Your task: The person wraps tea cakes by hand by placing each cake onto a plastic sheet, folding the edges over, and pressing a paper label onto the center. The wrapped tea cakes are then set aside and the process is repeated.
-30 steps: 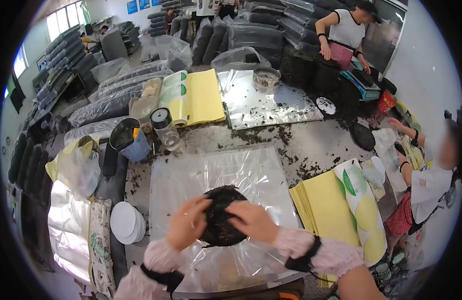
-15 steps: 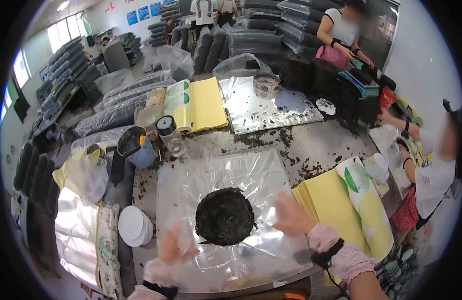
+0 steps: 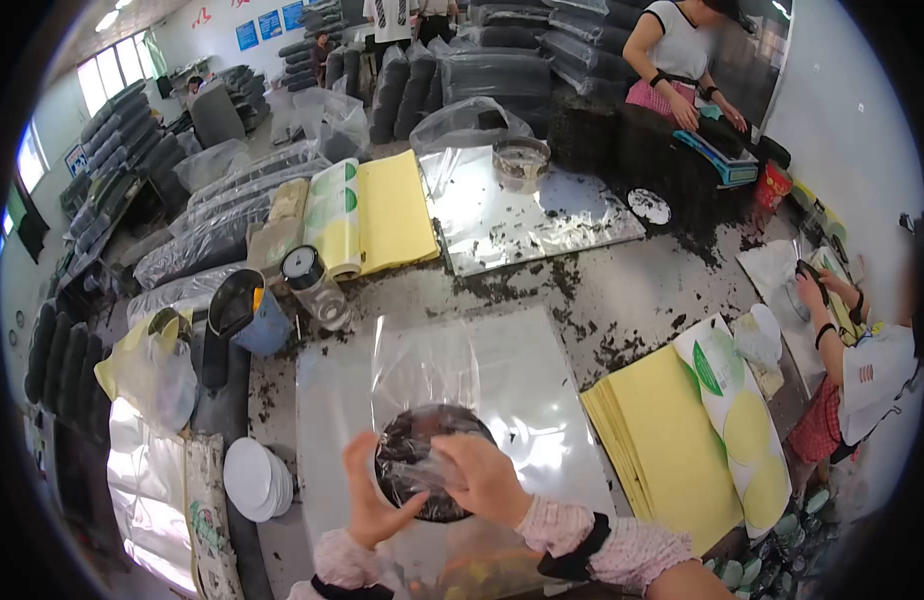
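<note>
A round, dark, shredded cake (image 3: 432, 452) lies on clear plastic film (image 3: 422, 365) near the front middle of the table. The film is now drawn over the cake, with creases across its top. My left hand (image 3: 377, 495) curves around the cake's left side, thumb and fingers apart. Over the right part of the cake, my right hand (image 3: 482, 478) has its fingers bent together on the gathered film. A pale flat board (image 3: 542, 380) is underneath.
Yellow sheets (image 3: 647, 440) and a label roll (image 3: 727, 420) lie right. White lids (image 3: 259, 480), a blue cup (image 3: 257, 320) and a clear jar (image 3: 317, 290) stand left. A silvery board (image 3: 522, 235) with dark scraps lies behind. Two co-workers are at the right.
Both hands have moved inward to the cake. The film, earlier spread flat beneath it, is now folded over it, and my right hand has closed on the film.
</note>
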Demonstrator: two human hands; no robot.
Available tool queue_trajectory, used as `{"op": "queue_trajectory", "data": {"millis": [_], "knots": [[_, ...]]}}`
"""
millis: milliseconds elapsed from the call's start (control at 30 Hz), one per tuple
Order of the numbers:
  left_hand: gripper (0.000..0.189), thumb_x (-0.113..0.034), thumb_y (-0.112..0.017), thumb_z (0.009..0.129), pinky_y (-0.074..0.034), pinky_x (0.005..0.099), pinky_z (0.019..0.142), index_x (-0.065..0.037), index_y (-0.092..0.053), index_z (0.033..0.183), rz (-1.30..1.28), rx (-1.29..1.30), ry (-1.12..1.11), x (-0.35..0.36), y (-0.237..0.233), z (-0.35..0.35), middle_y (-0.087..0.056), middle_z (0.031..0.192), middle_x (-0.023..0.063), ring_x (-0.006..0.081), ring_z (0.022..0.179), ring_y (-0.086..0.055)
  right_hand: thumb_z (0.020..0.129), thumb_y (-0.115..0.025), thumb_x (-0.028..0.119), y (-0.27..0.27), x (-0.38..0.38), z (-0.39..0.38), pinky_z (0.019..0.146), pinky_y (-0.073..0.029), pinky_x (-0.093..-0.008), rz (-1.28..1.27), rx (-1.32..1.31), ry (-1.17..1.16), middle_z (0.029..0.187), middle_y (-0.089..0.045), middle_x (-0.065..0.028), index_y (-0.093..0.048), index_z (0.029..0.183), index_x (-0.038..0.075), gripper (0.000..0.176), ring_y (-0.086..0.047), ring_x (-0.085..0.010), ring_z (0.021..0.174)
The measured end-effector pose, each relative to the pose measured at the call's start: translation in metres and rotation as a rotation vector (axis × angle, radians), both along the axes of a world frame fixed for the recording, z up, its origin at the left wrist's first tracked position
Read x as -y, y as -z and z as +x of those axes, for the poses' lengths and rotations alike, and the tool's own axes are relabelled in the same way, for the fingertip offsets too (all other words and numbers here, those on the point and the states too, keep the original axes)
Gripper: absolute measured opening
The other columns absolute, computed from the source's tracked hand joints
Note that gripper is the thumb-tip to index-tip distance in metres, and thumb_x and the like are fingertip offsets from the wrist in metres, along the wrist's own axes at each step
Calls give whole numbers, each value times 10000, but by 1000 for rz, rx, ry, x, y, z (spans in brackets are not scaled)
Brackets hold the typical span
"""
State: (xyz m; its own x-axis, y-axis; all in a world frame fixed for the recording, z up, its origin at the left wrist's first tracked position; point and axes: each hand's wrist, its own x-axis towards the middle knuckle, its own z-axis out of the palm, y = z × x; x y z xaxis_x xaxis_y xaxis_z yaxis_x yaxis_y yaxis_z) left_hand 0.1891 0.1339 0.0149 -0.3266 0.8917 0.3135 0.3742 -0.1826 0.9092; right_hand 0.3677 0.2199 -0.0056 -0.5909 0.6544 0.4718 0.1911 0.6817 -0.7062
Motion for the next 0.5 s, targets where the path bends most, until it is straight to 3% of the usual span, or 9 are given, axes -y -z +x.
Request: {"op": "queue_trajectory", "data": {"millis": [100,167,200,300,333,433,500], "knots": [[710,-203,-895,645,-237,473,1190,-61,-539,1243,15,289,88,-17,1,9,-549,1262,183,350,1215,-521,703,-743,67,5,7,1,948,-477,-436,-1,124,-38,1127,-614,-197,-550,1256,-4,590,-573,-403,1087],[658,-198,-881,664,-269,500,1173,-73,-560,1226,-123,-235,45,-26,11,14,-599,1192,154,362,1163,-558,750,-701,89,-6,-7,0,928,-475,-453,-74,77,-107,1116,-594,-219,-540,1219,-19,507,-583,-406,1039],[540,-177,-852,696,-345,534,1121,-82,-595,1161,31,-442,-26,-26,20,21,-637,1080,122,371,1056,-600,787,-678,87,-22,-13,11,985,-448,-431,-175,-100,-186,1087,-594,-212,-542,1171,-29,423,-581,-378,1090],[478,-167,-836,709,-421,521,1059,-71,-602,1115,1,-435,-18,-27,34,18,-627,1067,132,366,1025,-600,823,-678,134,1,-22,22,1015,-421,-409,-529,-514,320,1134,-584,-210,-543,1199,-6,423,-567,-345,1135],[428,-163,-831,719,-458,501,1009,-63,-608,1070,-35,-483,-13,-26,32,20,-621,1064,136,360,1027,-598,865,-661,179,9,-42,6,1005,-429,-412,-669,-528,442,1147,-575,-217,-543,1204,2,400,-566,-318,1136],[403,-162,-810,749,-474,485,976,-47,-637,1094,-152,-452,-101,-29,30,26,-619,1065,139,356,1028,-600,914,-574,121,-21,-49,-34,988,-461,-405,-602,-211,68,1245,-557,-193,-511,1321,-16,434,-586,-324,1121],[441,-140,-783,757,-481,478,959,-39,-634,1159,4,-230,-306,-40,8,42,-623,1079,141,355,1045,-595,899,-581,112,-30,-23,-32,1008,-452,-436,-206,-124,0,1270,-553,-208,-536,1296,-29,423,-566,-361,1164]]}}
